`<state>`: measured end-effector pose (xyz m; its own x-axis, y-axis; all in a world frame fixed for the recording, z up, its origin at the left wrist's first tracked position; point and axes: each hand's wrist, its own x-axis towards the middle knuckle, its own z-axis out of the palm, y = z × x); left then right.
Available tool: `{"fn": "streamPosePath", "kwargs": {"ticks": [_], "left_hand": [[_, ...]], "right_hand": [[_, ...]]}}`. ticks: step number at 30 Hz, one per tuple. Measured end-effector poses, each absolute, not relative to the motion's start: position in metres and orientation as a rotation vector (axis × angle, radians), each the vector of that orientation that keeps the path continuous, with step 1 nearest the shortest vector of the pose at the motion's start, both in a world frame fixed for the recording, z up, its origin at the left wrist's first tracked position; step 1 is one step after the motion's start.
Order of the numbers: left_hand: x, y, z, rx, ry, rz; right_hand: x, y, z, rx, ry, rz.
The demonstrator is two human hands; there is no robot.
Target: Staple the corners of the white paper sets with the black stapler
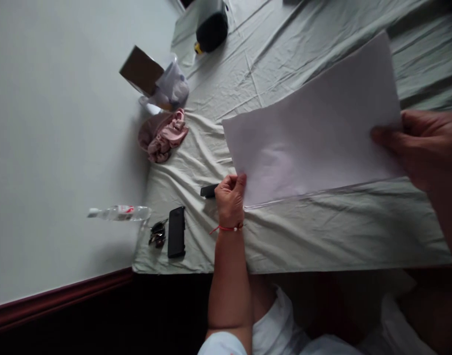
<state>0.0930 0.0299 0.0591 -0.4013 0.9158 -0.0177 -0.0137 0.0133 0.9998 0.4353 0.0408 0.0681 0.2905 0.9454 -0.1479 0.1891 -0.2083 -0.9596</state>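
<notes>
Stretched between my two hands is white paper (pixel 314 128), seemingly a few sheets together, held above a pale green cloth. My left hand (pixel 231 197), with a red string bracelet at the wrist, pinches the paper's left edge near the lower corner. On the right edge, my right hand (pixel 425 143) grips the paper with the thumb on top; its fingers are partly hidden behind the sheet. A small black object (pixel 208 191) lies on the cloth just beside my left hand, partly covered by it.
The pale green cloth (pixel 199 251) covers a table against a white wall. Along the wall are a clear bottle (pixel 126 213), keys (pixel 157 234), a black rectangular device (pixel 176 231), pink cloth (pixel 166 135), a plastic bag (pixel 174 84) and a brown box (pixel 141 70). Farther back is a black case (pixel 212 29).
</notes>
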Motion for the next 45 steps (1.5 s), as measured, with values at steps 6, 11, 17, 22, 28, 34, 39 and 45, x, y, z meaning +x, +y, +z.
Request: {"fn": "streamPosePath", "kwargs": {"ticks": [6, 11, 17, 22, 28, 34, 39, 45], "left_hand": [[0.092, 0.027, 0.064, 0.886, 1.365, 1.425], [0.081, 0.022, 0.062, 0.924, 1.377, 1.392], [0.076, 0.021, 0.062, 0.831, 1.306, 1.435], [0.075, 0.021, 0.063, 0.854, 1.33, 1.447], [0.081, 0.023, 0.062, 0.837, 1.35, 1.451], [0.092, 0.022, 0.065, 0.889, 1.312, 1.298], [0.092, 0.025, 0.057, 0.829, 1.346, 1.335], [0.092, 0.023, 0.065, 0.752, 1.276, 1.381]], "right_hand": [[0.412, 0.042, 0.09, -1.726, -0.864, 0.947], [0.399, 0.042, 0.097, -1.706, -0.792, 0.926], [0.387, 0.038, 0.1, -1.659, -0.872, 0.945], [0.394, 0.044, 0.089, -1.698, -0.833, 0.908], [0.395, 0.044, 0.093, -1.706, -0.826, 0.915], [0.407, 0.044, 0.089, -1.753, -0.806, 0.847], [0.407, 0.046, 0.089, -1.732, -0.832, 0.832], [0.404, 0.047, 0.084, -1.726, -0.839, 0.831]]}}
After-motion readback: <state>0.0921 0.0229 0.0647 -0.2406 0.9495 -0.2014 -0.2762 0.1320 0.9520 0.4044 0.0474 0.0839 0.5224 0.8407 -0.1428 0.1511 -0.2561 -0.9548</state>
